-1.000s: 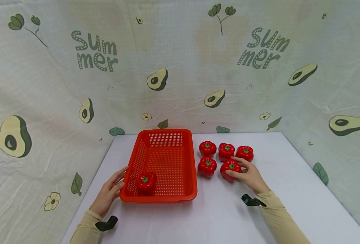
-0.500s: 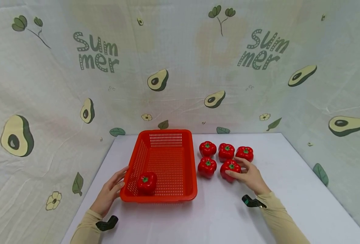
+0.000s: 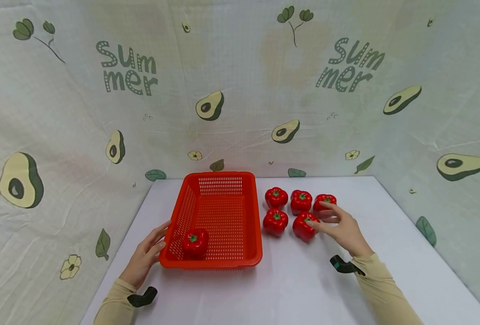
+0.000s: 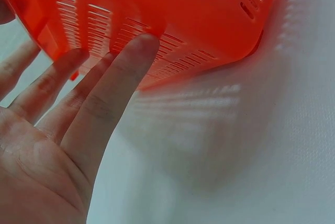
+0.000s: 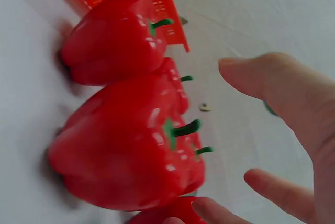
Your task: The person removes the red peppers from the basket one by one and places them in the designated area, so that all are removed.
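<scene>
My left hand (image 3: 141,258) is at the left side of the red perforated basket (image 3: 211,263). Its extended fingers (image 4: 99,103) touch the slotted wall in the left wrist view. Inside the basket, near its front left corner, lies one red bell pepper (image 3: 196,244). My right hand (image 3: 344,229) hovers just above and right of the front right bell pepper (image 3: 302,228), fingers spread. In the right wrist view a gap separates thumb and fingers from that bell pepper (image 5: 115,145), and they hold nothing.
Several more bell peppers stand right of the basket, among them a front left one (image 3: 275,222), a back left one (image 3: 276,197) and a back middle one (image 3: 301,201). My right fingers partly cover the back right pepper (image 3: 324,199). A printed cloth (image 3: 240,54) hangs behind the white table (image 3: 288,289).
My right hand has let go of the front right bell pepper and moved slightly up and right. That pepper stays in its place. My left hand and the basket look unmoved.
</scene>
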Action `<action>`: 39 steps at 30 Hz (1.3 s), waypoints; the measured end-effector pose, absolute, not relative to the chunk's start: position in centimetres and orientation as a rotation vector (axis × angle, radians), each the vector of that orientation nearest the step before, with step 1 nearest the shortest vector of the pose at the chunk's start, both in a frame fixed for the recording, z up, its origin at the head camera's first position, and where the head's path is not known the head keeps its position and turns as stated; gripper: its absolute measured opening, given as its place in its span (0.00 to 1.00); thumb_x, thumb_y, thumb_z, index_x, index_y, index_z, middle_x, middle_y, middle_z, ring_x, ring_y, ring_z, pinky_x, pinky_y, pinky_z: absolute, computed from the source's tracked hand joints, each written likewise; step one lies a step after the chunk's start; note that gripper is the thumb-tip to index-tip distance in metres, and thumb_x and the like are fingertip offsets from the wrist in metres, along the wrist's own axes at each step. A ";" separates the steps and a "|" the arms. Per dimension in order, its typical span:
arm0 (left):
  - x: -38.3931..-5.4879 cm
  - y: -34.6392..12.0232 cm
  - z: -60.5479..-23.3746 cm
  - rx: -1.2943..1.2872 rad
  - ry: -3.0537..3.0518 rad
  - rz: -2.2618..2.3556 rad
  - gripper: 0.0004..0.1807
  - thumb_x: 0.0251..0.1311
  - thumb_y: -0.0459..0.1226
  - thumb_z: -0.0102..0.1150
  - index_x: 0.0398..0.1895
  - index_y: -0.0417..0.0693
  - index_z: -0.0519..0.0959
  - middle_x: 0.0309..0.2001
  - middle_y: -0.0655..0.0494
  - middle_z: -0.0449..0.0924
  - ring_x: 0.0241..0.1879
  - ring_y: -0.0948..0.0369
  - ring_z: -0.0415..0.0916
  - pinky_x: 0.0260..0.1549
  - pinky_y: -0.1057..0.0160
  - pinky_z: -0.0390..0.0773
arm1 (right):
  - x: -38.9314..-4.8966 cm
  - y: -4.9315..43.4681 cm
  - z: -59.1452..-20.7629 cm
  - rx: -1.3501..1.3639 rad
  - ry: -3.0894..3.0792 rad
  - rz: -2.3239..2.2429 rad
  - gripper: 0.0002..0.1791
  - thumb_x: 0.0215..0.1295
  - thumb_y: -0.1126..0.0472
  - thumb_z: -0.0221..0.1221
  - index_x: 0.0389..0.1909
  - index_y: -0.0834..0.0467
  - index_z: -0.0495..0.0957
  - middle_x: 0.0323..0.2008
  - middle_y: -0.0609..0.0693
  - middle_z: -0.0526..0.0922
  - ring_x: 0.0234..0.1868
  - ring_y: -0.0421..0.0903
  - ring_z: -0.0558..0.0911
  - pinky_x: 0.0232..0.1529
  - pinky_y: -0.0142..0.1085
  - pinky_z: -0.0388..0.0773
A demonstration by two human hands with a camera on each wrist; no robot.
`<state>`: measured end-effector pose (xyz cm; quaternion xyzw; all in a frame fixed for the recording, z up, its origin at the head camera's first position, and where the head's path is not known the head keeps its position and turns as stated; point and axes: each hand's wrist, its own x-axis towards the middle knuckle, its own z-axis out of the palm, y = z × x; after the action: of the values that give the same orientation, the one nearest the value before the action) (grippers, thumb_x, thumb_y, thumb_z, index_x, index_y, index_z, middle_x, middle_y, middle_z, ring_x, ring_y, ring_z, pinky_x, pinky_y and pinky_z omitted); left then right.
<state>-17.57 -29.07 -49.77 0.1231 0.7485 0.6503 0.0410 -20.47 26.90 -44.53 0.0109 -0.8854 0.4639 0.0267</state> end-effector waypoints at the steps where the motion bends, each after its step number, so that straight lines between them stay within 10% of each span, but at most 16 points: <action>1: -17.6 -29.1 -49.8 0.378 2.291 1.992 0.29 0.77 0.38 0.45 0.78 0.57 0.57 0.74 0.43 0.57 0.62 0.65 0.72 0.48 0.57 0.80 | -20.5 26.8 -44.2 0.049 -2.736 1.416 0.46 0.56 0.38 0.69 0.73 0.50 0.64 0.61 0.61 0.73 0.59 0.63 0.73 0.46 0.55 0.80; 39: -17.9 -29.2 -49.9 0.406 2.278 2.008 0.29 0.77 0.36 0.44 0.78 0.55 0.55 0.74 0.41 0.57 0.62 0.65 0.72 0.48 0.58 0.80 | -26.0 11.5 -39.7 0.924 -2.542 1.853 0.36 0.56 0.55 0.73 0.67 0.41 0.72 0.59 0.49 0.77 0.55 0.59 0.77 0.48 0.46 0.81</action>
<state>-17.87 -29.20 -49.93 0.1324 0.7431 0.6548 0.0389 -25.97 11.53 -39.71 0.2813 -0.7735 0.5638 -0.0683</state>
